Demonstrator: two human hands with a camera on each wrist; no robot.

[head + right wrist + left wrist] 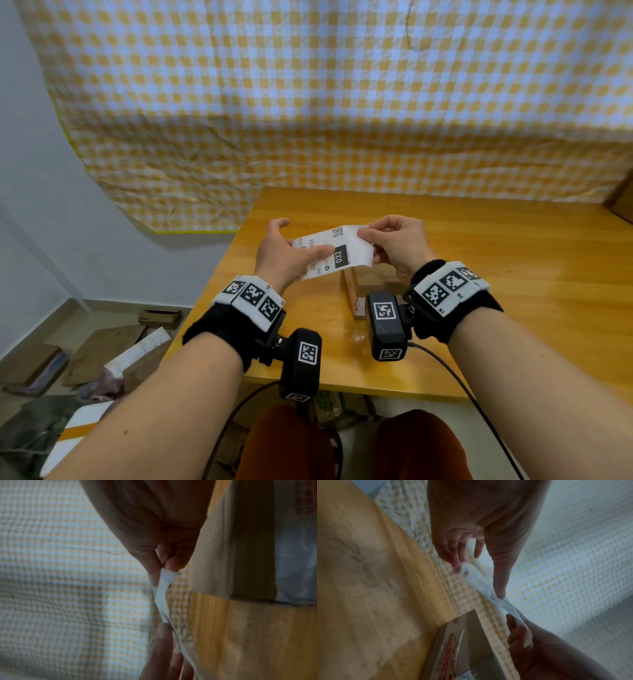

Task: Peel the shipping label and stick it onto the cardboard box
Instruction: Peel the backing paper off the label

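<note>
The shipping label [334,251] is held up above the surface [513,274], over the cardboard box [371,284] lying near the front edge. The left hand [284,255] holds its left end with the thumb across the print; the right hand [397,246] pinches the right end, where label and backing seem to be parting. It looks thin, light and floppy, likely to curl and cling, so the edges are the place to hold it.

Glossy wooden table [479,274], thin paper label [342,246], matt cardboard box [373,279]
</note>
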